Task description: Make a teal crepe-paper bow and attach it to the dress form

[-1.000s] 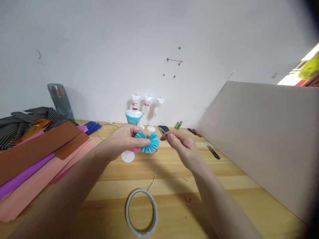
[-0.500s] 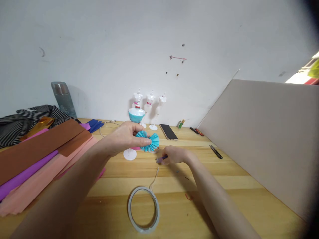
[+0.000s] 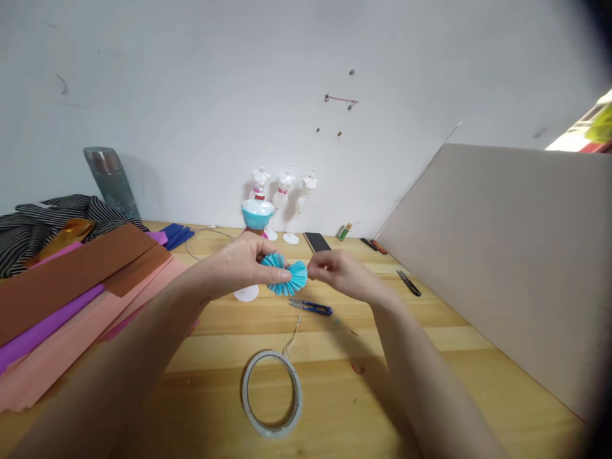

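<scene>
My left hand [image 3: 248,261] is closed on a pleated blue paper piece [image 3: 297,275], thumb across its front, the folds fanning out on both sides. At the paper's right edge is my right hand [image 3: 337,271], its fingertips pinched together and touching that edge. A pair of blue-handled thread snips [image 3: 313,307] lies on the table just below the hands. Behind the left hand stands a small white dress-form stand with a blue and white skirt [image 3: 258,214]. A white round base [image 3: 247,293] shows partly under the left hand.
A tape roll [image 3: 246,395] lies in front. Coloured paper strips [image 3: 71,268], striped cloth [image 3: 86,210] and a bottle [image 3: 112,182] are at left. Two more white stands [image 3: 285,185] and a phone [image 3: 316,242] are behind; a black cutter [image 3: 408,284] is near the right panel [image 3: 488,242].
My right hand has let go of the thread snips, leaving them on the table, and has moved up to the blue paper's edge. The left hand keeps its hold.
</scene>
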Motion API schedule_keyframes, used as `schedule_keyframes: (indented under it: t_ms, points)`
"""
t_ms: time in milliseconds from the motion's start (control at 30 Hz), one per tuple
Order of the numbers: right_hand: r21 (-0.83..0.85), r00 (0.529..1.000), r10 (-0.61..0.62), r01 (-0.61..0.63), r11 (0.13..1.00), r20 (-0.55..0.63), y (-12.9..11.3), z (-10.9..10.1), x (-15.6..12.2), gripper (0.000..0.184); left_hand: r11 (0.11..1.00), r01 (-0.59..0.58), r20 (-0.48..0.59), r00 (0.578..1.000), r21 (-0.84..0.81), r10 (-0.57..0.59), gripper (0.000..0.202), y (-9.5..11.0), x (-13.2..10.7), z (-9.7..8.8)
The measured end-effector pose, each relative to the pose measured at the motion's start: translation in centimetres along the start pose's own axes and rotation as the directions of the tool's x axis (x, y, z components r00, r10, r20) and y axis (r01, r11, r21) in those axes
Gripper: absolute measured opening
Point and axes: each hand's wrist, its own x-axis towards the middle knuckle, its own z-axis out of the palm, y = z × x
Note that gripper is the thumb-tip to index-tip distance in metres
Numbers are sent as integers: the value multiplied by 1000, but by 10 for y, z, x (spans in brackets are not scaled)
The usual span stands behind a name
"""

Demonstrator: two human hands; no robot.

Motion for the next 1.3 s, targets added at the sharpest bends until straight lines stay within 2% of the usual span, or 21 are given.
schedule_keyframes:
  t_ms: [67, 133, 167, 367, 600, 767, 1000, 1067, 1167, 1300]
  points:
    - [296, 974, -83, 145, 944, -211, -15, -5, -9, 31, 1000, 5, 21, 1000, -11, -5, 23, -1, 1, 2]
    - [431, 952, -156, 261, 864, -263, -28, -6, -17, 28, 1000, 8, 41, 999, -30, -7, 23, -1, 1, 4]
    - [448, 947, -165, 278, 850, -275, -33, -5, -20, 26, 1000, 8, 42, 999, -28, -7, 24, -1, 1, 5]
    - [318, 932, -201, 298, 900, -303, -47, 8, -25, 6, 995, 10, -23, 1000, 95, -8, 21, -3, 4, 10]
    - [312, 925, -179, 288, 905, -335, -47, 14, -21, 12, 992, -37, 62, 998, 121, 30, 16, -16, 10, 15]
    - [331, 919, -156, 284, 900, -362, -50, 14, -20, 15, 997, -44, 145, 989, 65, 34, 19, -11, 8, 13]
    - [322, 904, -134, 279, 905, -407, -48, 11, -20, 16, 998, -14, 201, 979, -53, 24, 20, -9, 7, 9]
    - [325, 900, -122, 274, 905, -419, -48, 12, -20, 15, 997, -3, 185, 983, -82, 18, 26, -6, 6, 10]
    - [346, 903, -110, 268, 899, -414, -47, 12, -19, 15, 999, 8, 127, 992, -38, -3, 33, -3, 5, 12]
    - [381, 910, -98, 264, 886, -403, -46, 12, -19, 17, 999, 12, 128, 992, -43, -7, 26, -4, 5, 11]
